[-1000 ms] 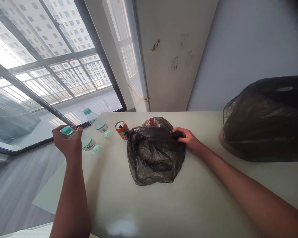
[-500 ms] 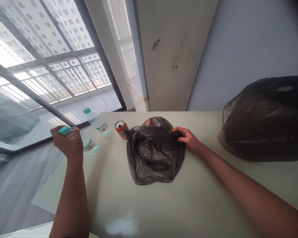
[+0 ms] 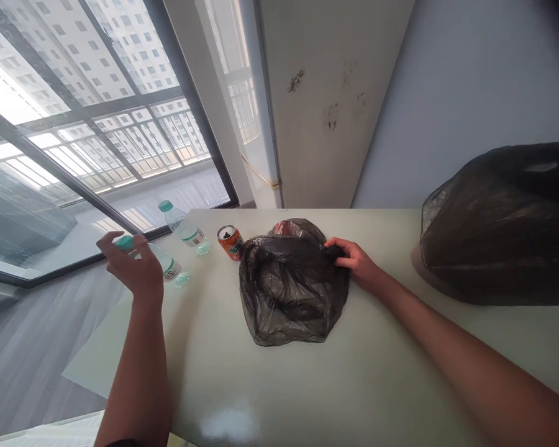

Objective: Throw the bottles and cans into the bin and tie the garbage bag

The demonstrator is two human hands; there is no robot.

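My left hand (image 3: 133,264) is beside the capped top of a clear plastic bottle (image 3: 171,268), its fingers spread apart around the green cap. A second clear bottle (image 3: 190,234) stands just behind it. To the right of the bottles is an orange can (image 3: 230,242), touching or very near a crumpled black plastic bag (image 3: 291,298). My right hand (image 3: 351,261) pinches the bag's right edge between thumb and fingers. Something reddish shows through the far part of the bag.
A large dark plastic bag (image 3: 503,230) sits at the right on the pale table (image 3: 279,391). Behind the table are a wall and a stained panel (image 3: 326,143). A glass window (image 3: 135,143) is at the left.
The fingers of my left hand have loosened and spread at the bottle's cap. My right hand keeps its hold on the bag. The view has shifted slightly.
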